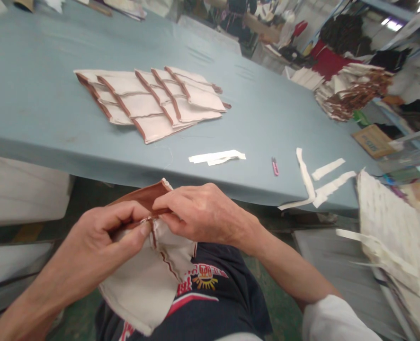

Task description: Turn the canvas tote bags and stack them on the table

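Observation:
My left hand [106, 232] and my right hand [199, 213] meet below the table's near edge, both pinched on one fabric piece [149, 279]. The piece is cream cloth with a brown side and brown stitched edges; its upper brown part [142, 195] folds up between my fingers, and the cream part hangs over my lap. My thumbs and fingertips press on the seam at its top. On the blue table [35, 94] beyond lies a fanned stack of similar cream pieces with brown trim [149, 102].
White cloth strips [217, 157] lie near the table's front edge, and more strips [319, 182] lie at the right corner. A small pink clipper [275, 166] rests between them. A heap of cream and brown pieces [352, 90] sits at the far right. Pale fabric [394, 227] is stacked at my right.

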A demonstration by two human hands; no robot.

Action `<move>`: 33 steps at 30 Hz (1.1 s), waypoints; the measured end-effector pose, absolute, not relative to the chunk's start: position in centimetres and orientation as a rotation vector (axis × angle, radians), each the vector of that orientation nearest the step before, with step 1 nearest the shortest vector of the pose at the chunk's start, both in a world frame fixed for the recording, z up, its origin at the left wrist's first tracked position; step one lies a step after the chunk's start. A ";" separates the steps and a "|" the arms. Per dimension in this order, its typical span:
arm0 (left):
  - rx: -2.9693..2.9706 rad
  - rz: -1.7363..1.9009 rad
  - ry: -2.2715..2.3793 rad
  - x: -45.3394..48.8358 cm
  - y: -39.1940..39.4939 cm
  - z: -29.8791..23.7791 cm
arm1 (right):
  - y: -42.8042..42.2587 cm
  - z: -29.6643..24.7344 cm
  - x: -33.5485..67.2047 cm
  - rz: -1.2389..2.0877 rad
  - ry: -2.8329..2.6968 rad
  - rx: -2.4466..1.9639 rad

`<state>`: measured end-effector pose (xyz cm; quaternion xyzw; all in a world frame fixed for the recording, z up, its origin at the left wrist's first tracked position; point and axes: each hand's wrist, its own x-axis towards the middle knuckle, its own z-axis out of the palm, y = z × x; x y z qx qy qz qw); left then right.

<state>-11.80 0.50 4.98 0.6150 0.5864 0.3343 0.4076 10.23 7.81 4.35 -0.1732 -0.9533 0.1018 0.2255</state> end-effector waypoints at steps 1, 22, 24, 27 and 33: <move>1.538 0.830 1.478 -12.0 0.3 4.8 | 7.9 4.2 10.2 0.298 -2.606 -0.472; 1.506 0.755 1.515 -11.3 0.6 4.7 | 8.0 4.3 10.4 -0.061 -2.672 -0.275; 1.503 0.738 1.513 -11.4 0.5 4.4 | 8.1 4.6 10.6 -0.018 -2.726 -0.259; 1.496 0.689 1.510 -11.5 0.4 3.9 | 8.4 5.1 10.9 0.031 -2.810 -0.235; 1.544 0.671 1.568 -11.4 0.5 3.7 | 8.9 4.7 9.8 -0.062 -2.770 -0.235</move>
